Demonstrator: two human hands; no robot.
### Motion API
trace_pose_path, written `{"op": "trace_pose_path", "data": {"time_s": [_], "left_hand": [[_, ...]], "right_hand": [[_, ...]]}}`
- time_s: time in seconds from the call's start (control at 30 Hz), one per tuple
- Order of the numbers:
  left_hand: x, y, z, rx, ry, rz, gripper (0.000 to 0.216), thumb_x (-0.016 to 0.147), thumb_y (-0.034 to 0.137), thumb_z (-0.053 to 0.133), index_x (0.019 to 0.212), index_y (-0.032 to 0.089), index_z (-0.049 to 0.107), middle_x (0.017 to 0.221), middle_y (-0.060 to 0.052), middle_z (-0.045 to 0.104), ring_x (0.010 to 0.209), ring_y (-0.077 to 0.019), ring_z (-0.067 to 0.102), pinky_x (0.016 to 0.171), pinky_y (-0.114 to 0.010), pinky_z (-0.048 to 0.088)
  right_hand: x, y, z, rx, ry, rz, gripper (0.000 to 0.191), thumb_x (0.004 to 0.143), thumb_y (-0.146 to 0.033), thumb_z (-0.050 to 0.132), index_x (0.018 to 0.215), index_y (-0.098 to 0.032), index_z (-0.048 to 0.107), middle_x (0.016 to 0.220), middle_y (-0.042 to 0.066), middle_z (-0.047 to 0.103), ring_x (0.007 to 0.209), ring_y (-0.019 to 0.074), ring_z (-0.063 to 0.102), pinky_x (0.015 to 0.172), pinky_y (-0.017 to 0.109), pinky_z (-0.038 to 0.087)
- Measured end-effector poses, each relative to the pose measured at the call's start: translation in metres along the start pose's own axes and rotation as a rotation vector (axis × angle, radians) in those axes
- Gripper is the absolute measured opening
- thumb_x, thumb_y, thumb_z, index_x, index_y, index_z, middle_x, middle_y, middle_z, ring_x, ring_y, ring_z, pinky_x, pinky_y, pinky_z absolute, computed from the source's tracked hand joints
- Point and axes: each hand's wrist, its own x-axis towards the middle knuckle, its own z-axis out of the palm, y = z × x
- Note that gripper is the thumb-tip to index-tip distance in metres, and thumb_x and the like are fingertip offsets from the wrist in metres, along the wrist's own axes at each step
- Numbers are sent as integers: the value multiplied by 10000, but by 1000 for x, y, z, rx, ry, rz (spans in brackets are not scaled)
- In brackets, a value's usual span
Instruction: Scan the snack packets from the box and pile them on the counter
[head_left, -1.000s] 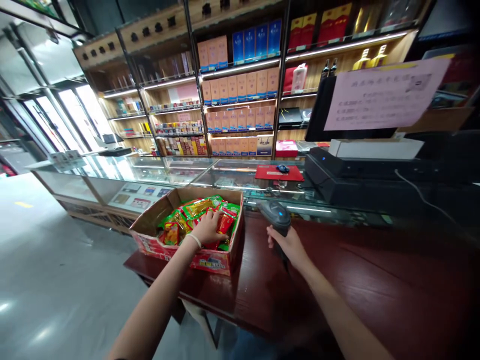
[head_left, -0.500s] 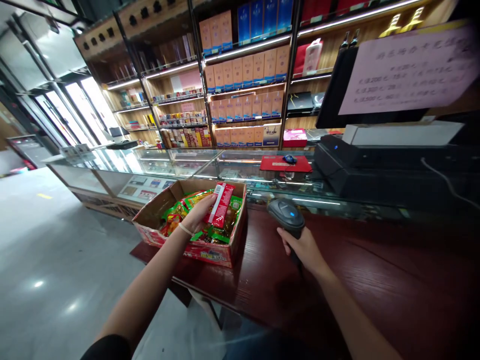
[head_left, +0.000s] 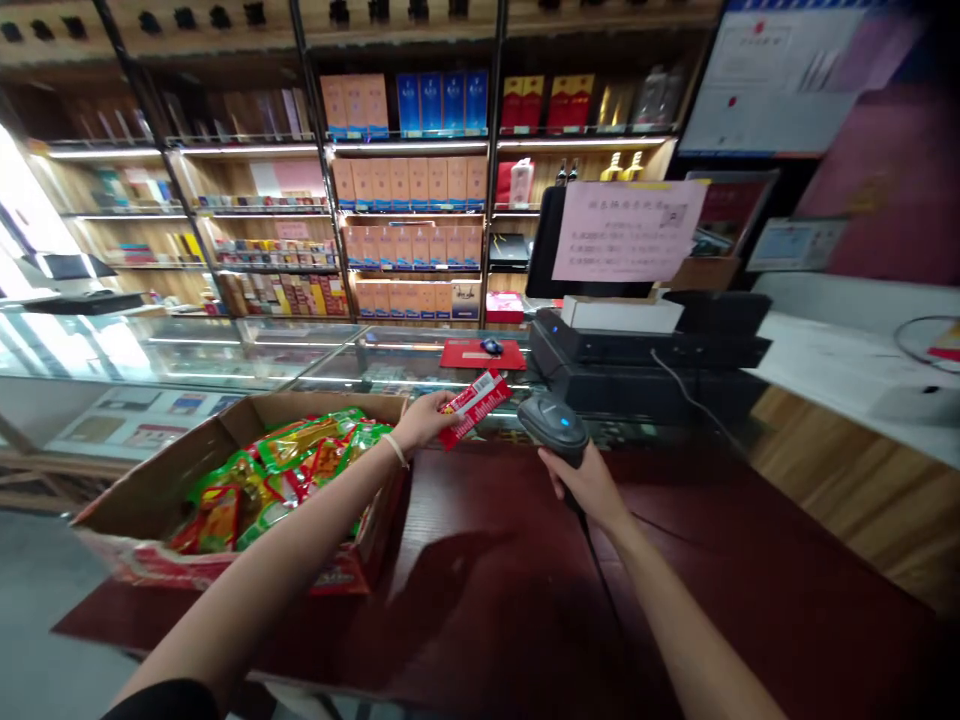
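Note:
Pinched in my left hand (head_left: 424,420) is a red snack packet (head_left: 475,406), its white barcode patch facing up and toward the right. My right hand (head_left: 589,487) is wrapped round the handle of a black barcode scanner (head_left: 553,424) with a blue light on top. The scanner's head is close to the packet's right end, with a small gap between them. Left of both hands stands an open cardboard box (head_left: 375,545) full of shiny green, red and yellow snack packets (head_left: 292,465). My left forearm passes in front of part of the box.
A dark red wooden table (head_left: 480,600) carries the box. Behind it are a glass display counter (head_left: 315,350), a red envelope (head_left: 469,354) with a small blue object on it, and a black register (head_left: 600,360) with a pink sign (head_left: 626,232). Stocked shelves (head_left: 409,210) line the wall.
My left hand has moved from above the box to the right, bringing the red packet close to the scanner. The packet has turned. The view has swung right; my right hand still holds the scanner.

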Motion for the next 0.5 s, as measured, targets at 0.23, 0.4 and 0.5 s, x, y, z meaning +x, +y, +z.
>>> {"op": "trace_pose_path", "data": {"time_s": [0.23,0.4,0.5], "left_hand": [[3,-32,26,-37,-25,-59,334,622,346,753,877,150,663,780,-18,712,713,-195,661,689,-297,519],[5,-40,22,57,-46,-40,370,648,427,716,883,144,672,802,-26,712,739,-209,652,698,-301,515],[4,-40,22,168,-101,-22,408,722,404,637,1027,137,682,936,-51,733,853,-235,669,785,-317,516]], "right_hand": [[-10,41,-31,-88,-129,89,382,792,-511,680,645,-223,477,432,-54,484,344,108,450,404,240,347],[-16,54,-31,-56,-123,136,392,786,-528,678,624,-226,487,404,-47,484,334,110,433,390,234,340],[-13,50,-38,-10,-66,133,397,785,-506,690,604,-217,488,406,-45,488,339,102,444,397,226,350]]}}
